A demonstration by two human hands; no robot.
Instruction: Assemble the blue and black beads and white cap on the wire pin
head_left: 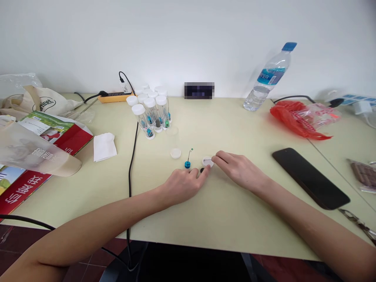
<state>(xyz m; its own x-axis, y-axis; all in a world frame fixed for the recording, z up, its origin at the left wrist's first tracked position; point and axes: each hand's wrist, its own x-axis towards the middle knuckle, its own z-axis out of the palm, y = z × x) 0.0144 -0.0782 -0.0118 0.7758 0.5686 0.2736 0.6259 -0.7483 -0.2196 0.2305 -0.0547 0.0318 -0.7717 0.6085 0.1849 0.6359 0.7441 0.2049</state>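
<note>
My left hand (187, 184) rests on the table, its index finger stretched to the near edge of a small white round cap (207, 161). A small black piece (202, 170) shows beside that finger. My right hand (233, 166) is pinched at the cap's right side, on a thin dark item lying across the cap. Left of the cap stands a blue piece (187, 165) with a thin wire rising from it and a tiny green bit at its tip. Behind it are a white lid (175, 153) and an upright clear tube (172, 137).
Several white-capped tubes (149, 111) stand at the back left, near an orange power strip (116, 97). A water bottle (268, 78) leans on the wall. A red bag (293, 117) and a black phone (310, 177) lie right; a napkin (105, 147) lies left. A black cable (131, 168) crosses the table.
</note>
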